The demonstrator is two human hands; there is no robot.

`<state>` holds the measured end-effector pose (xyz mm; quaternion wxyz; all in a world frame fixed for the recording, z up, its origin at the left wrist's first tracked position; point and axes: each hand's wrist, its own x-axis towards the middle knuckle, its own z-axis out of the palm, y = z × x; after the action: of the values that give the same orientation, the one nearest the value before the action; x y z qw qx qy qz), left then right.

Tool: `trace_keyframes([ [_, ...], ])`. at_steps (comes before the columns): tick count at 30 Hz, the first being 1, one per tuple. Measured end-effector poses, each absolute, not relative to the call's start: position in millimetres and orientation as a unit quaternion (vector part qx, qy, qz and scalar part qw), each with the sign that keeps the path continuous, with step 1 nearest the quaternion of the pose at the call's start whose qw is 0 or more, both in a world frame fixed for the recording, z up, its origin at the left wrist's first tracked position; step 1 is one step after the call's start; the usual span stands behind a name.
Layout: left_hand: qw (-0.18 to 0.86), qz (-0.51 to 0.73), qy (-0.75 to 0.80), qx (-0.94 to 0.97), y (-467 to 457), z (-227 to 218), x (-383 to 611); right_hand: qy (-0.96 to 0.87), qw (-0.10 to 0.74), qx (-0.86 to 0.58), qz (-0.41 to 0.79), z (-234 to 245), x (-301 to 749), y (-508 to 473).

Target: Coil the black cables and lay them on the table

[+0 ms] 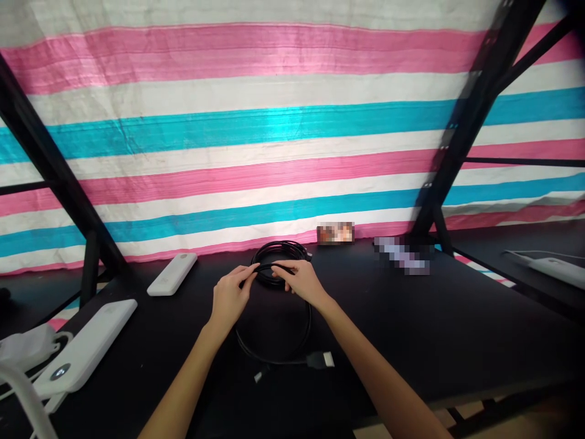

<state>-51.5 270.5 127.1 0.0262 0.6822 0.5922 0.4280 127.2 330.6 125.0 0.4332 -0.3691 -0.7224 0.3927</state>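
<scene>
A looped black cable (309,323) hangs between my hands over the black table. My left hand (233,296) pinches the top of the loop from the left. My right hand (299,279) closes on the same stretch from the right, a short gap apart. Toward me, the loop's lower part reaches a wide black plug with a bright metal end (320,360). A second small metal connector (259,376) lies just left of it. Behind my fingers rests another coiled black cable (278,245), partly hidden by them, with a connector at its right side.
Two white power banks (172,274) (91,347) lie on the left, near a white charger (30,347) with a cord. Blurred items (336,233) (404,256) sit at the back right. Black metal frames slope up on both sides before a striped sheet (274,128).
</scene>
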Motion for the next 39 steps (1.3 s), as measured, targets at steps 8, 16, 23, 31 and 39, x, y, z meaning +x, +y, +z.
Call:
trace_keyframes([
  [8,0.103,0.467,0.596,0.645,272,129,-51,-0.715,0.436,-0.349,0.421,125,127,332],
  [16,0.261,0.475,0.580,0.607,272,134,-49,-0.726,0.438,-0.342,0.405,123,124,330],
  [23,0.528,0.427,0.563,0.472,271,141,-52,-0.736,0.436,-0.342,0.390,125,122,328],
  [31,0.533,0.493,0.515,0.456,272,139,-51,-0.721,0.423,-0.353,0.419,129,125,326],
  [39,0.575,0.564,0.444,0.393,276,141,-58,-0.638,0.444,-0.360,0.516,132,122,327],
])
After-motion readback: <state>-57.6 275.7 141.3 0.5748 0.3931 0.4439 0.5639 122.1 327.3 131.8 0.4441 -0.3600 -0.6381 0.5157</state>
